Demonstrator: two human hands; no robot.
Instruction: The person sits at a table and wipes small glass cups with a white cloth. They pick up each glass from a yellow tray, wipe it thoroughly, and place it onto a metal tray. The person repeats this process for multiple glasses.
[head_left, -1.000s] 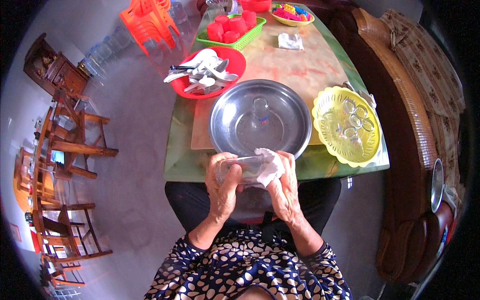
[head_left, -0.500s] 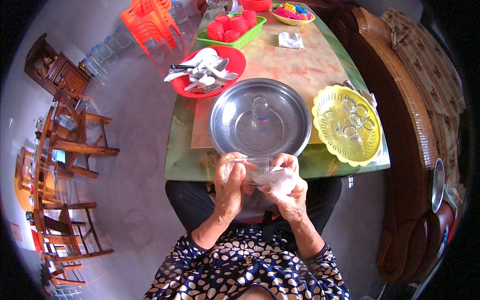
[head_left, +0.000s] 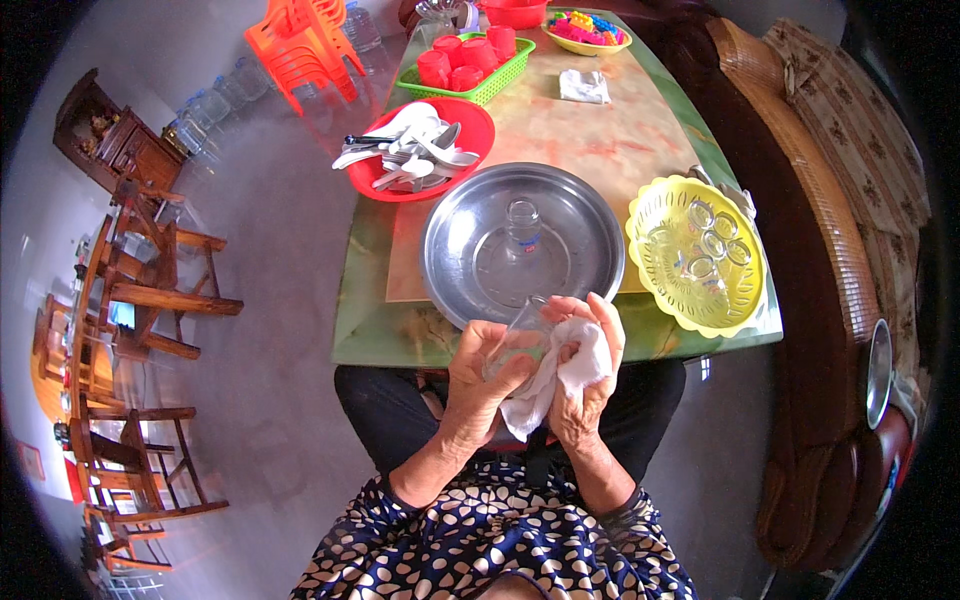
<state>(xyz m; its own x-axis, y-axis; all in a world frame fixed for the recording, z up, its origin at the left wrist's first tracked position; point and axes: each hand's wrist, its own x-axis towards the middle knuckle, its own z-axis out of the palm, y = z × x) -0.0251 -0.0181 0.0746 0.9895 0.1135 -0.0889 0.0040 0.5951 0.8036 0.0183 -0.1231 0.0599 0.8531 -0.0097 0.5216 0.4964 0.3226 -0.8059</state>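
Observation:
My left hand (head_left: 474, 368) is wrapped round a clear drinking glass (head_left: 522, 335), tilted with one end up to the right. My right hand (head_left: 596, 372) grips a crumpled white cloth (head_left: 563, 370) against the glass's side; the cloth's lower corner hangs between my wrists. Both hands are over the table's near edge, just below a wide steel basin (head_left: 440, 215). Inside the basin stands one other clear glass (head_left: 523, 222). To the right, a yellow scalloped tray (head_left: 655, 290) holds several clear glasses (head_left: 713, 243).
A red bowl (head_left: 480, 125) of white spoons and other cutlery lies left of the basin. Farther back are a green basket (head_left: 495, 88) of red cups, a folded white cloth (head_left: 584, 87) and a yellow bowl (head_left: 600, 48) of colourful blocks. A brown sofa (head_left: 780, 270) lines the table's right.
The glass has turned from lying level to tilted, its right end raised. The cloth now hangs lower, and my right hand has opened out along the glass's side. The view has shifted slightly.

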